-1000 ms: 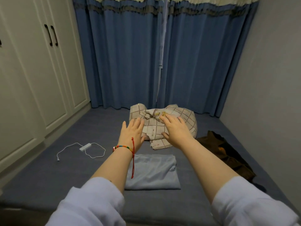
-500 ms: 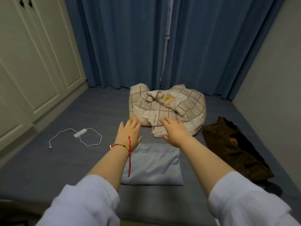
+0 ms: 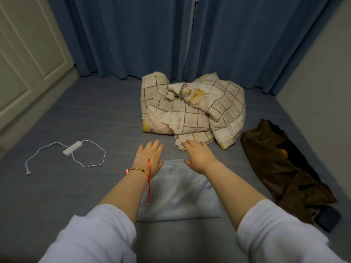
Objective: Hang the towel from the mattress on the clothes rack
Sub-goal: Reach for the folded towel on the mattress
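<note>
A folded light blue towel (image 3: 180,196) lies flat on the grey-blue mattress (image 3: 76,186), right in front of me. My left hand (image 3: 150,158) hovers over the towel's far left corner, palm down, fingers spread, holding nothing. My right hand (image 3: 199,156) is over the far right corner, also open and palm down, its fingertips near the edge of the checked quilt. Both forearms cross over the towel's sides. No clothes rack is in view.
A crumpled beige checked quilt (image 3: 193,111) lies just beyond my hands. A brown garment (image 3: 281,168) sits at the right by the wall. A white cable with an adapter (image 3: 73,148) lies at the left. Blue curtains (image 3: 152,35) hang behind; white wardrobe doors (image 3: 22,54) stand left.
My view has tilted down and moved closer. Both hands have drawn back from the quilt toward me and now sit over the towel's far edge.
</note>
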